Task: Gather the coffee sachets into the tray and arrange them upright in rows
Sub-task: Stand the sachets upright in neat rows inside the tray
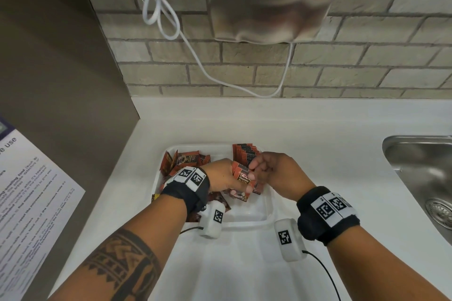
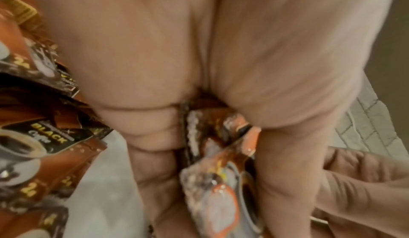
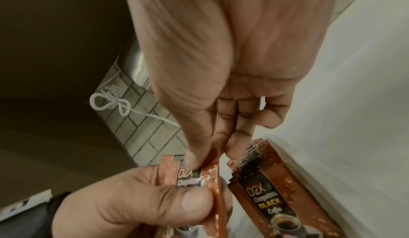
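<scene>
Both hands [image 1: 247,176] gripping sachets [image 1: 242,175]

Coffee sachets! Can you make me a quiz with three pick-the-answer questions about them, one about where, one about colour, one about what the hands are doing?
1. Where does the neat upright row of sachets stand?
A. the tray's far right corner
B. in the sink
C. on the paper notice

2. What colour is the tray?
A. blue
B. white
C. black

3. What is the left hand doing?
A. lying flat
B. pointing
C. gripping a bunch of sachets

Answers: 1 A, the row stands against the tray's far right wall. 2 B, its rim is white like the counter. 3 C, its fingers curl round the bunch while the right hand pinches one.
</scene>
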Tool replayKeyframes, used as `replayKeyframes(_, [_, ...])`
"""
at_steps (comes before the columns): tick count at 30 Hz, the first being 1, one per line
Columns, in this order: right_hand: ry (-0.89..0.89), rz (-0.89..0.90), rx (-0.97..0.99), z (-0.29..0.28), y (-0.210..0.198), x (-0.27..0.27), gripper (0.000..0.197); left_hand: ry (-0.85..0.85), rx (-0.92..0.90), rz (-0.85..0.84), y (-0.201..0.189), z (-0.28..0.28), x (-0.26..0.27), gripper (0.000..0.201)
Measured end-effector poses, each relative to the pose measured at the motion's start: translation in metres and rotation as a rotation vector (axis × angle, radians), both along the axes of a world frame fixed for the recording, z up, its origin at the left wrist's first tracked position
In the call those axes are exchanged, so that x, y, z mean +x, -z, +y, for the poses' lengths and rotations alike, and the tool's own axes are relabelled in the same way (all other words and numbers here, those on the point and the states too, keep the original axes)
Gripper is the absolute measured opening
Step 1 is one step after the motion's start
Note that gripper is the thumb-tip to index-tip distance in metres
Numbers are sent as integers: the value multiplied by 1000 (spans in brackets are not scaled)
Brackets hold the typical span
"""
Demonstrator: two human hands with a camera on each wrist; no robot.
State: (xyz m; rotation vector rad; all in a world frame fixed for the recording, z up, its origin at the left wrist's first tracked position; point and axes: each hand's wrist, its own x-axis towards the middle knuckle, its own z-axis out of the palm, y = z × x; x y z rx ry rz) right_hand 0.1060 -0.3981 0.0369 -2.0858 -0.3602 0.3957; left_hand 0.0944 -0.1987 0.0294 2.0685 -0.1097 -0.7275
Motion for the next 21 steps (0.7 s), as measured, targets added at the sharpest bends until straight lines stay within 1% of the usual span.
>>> replayKeyframes(2, [29, -15, 11, -1, 0, 3, 14, -25, -65, 18, 1, 0, -2, 31])
replayKeyframes(4, [64, -31, 14, -3, 0, 5, 12, -37, -141, 79, 4, 2, -4, 32])
replayKeyframes(6, [82, -53, -14, -6, -1, 6, 10, -48, -139, 88, 9, 7, -3, 33])
replayKeyframes(8, [88, -82, -61, -8, -3, 7, 8, -40, -51, 79, 9, 12, -4, 32])
replayKeyframes(10, [102, -114, -97, -10, -5, 6, 5, 19, 95, 60, 7, 17, -4, 30])
replayKeyframes(13, [93, -171, -184, -9, -6, 4, 3, 100, 392, 30, 0, 20, -2, 12])
replayKeyframes(15, [74, -191, -234, -7, -4, 2, 9, 146, 513, 67, -1, 19, -1, 15])
replayKeyframes(16, [63, -189, -254, -5, -2, 1, 12, 170, 531, 106, -1, 16, -1, 17])
replayKeyframes(18, [40, -174, -293, 0, 0, -1, 17, 207, 496, 164, -2, 6, -3, 16])
replayKeyframes(20, [21, -172, -334, 4, 1, -2, 17, 229, 463, 173, -3, -8, -6, 13])
replayKeyframes(21, [15, -181, -354, 6, 1, -2, 16, 250, 483, 168, -3, -16, -7, 12])
